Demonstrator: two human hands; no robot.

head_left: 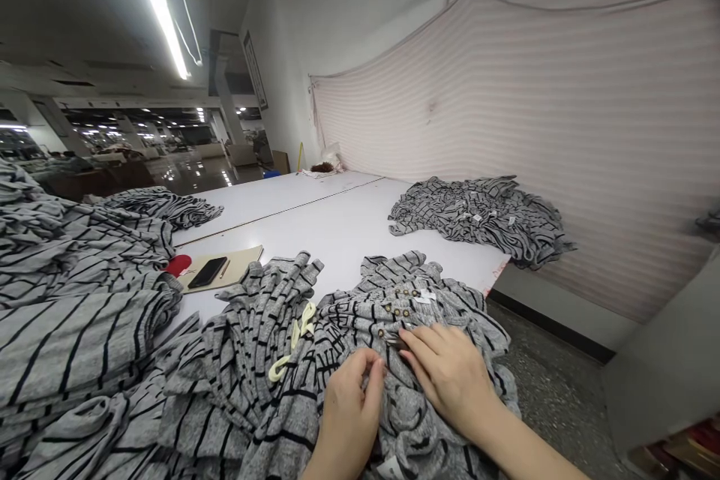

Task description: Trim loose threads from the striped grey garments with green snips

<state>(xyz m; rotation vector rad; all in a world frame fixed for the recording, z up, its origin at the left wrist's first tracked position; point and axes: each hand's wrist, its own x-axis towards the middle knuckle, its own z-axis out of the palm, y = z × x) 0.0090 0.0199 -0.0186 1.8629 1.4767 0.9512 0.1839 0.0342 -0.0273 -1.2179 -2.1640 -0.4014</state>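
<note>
A grey knit garment with black stripes and small brown buttons (pixel 394 311) lies bunched at the near edge of the white table (pixel 337 232). My left hand (pixel 349 409) pinches a fold of its fabric with fingers curled. My right hand (pixel 447 371) rests on the same garment just below the button row, fingertips pressed together on the cloth. A pale yellow drawstring (pixel 292 349) lies on the striped garment to the left of my hands.
Stacks of the same striped garments (pixel 73 315) fill the left side. Another heap (pixel 478 217) lies at the table's far right corner. A black phone (pixel 207 271) rests on a tan folder beside a red object (pixel 178 265). A striped curtain hangs on the right.
</note>
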